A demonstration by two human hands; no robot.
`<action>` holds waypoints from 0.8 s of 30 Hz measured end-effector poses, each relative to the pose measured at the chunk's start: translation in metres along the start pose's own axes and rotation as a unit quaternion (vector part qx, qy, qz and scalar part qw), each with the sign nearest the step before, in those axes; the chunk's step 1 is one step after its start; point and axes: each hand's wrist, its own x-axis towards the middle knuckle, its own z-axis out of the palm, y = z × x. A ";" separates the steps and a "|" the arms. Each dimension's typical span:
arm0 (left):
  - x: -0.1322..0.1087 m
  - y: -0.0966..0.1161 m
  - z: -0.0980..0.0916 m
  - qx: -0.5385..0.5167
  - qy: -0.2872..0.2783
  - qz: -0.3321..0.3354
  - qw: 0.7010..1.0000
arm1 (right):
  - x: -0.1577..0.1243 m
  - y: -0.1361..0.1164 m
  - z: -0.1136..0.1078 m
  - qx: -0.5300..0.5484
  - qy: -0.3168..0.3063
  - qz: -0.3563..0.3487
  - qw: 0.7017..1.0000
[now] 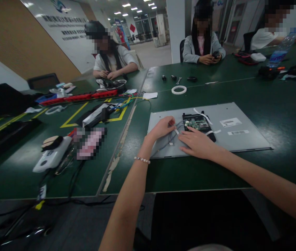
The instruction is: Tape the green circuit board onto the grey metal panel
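Observation:
A flat grey metal panel (242,136) lies on the green table, with a green circuit board (196,123) in a black frame on it. White tape strips (213,132) run over the frame's edges. Grey cables (165,144) trail from the board across the panel's left part. My left hand (163,127), a beaded bracelet at its wrist, is over these cables with its fingers curled together; what they pinch, if anything, is hidden. A small white tape piece (177,131) shows between the hands. My right hand (197,143) rests flat beside the board, fingers stretched out.
Beyond the panel are a white tape roll (179,90), a small wrench (178,81) and small black items. Left of the table seam lie a white device (52,153), a pink phone-like object (90,143) and red power strips (78,97). A bottle (282,50) stands far right; several people sit opposite.

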 end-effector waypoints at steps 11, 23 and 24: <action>-0.002 0.006 -0.002 0.042 -0.020 0.028 0.999 | -0.004 0.001 0.007 0.005 -0.007 0.017 1.000; -0.002 0.005 -0.001 0.030 -0.035 0.021 0.999 | -0.016 -0.008 -0.026 0.099 -0.038 0.024 0.994; -0.002 0.005 -0.001 0.028 -0.035 0.018 0.999 | -0.024 -0.015 -0.036 0.126 -0.032 0.034 0.991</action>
